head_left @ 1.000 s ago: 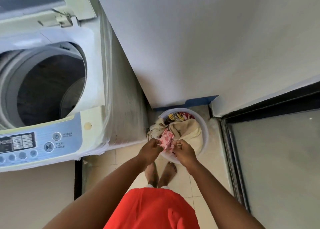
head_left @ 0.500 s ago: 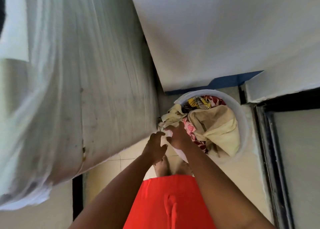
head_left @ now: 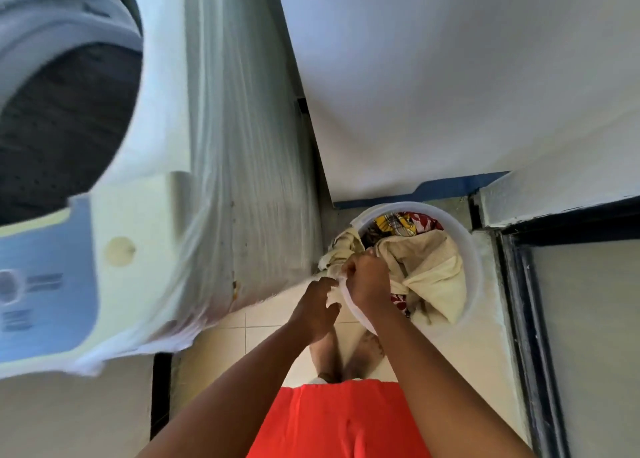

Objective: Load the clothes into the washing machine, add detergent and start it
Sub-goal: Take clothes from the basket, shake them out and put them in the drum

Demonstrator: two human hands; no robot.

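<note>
We observe both arms reaching forward and down from the bottom edge toward a round white basin [head_left: 475, 270] on the tiled floor [head_left: 221, 340]. The right hand [head_left: 367, 277] sits over the basin's near-left rim, knuckles up, fingers curled and clenched on a bunch of pale cloth [head_left: 341, 250] that drapes over that rim. The left hand [head_left: 313, 310] hangs just beside it, outside the rim, fingers bent toward a white scrap of fabric; we cannot tell whether it actually grips that fabric.

The clothes [head_left: 433, 267] lie heaped inside the basin: a cream, soft, towel-like piece on top in loose folds, a yellow patterned fabric and a red-and-white floral one beneath. The basin is smooth, translucent plastic with a thin rolled rim.

The washing machine [head_left: 152, 187] stands to the left, just beside the basin, its lid raised and the dark perforated drum [head_left: 65, 122] exposed. Its top is cream plastic with a pale blue control panel [head_left: 41, 277], blurred; its side is wrapped in wrinkled clear film. A plain white wall [head_left: 450, 77] with a blue base strip rises behind the basin. Red fabric [head_left: 339, 419] covers the person's lap, bare feet below.
</note>
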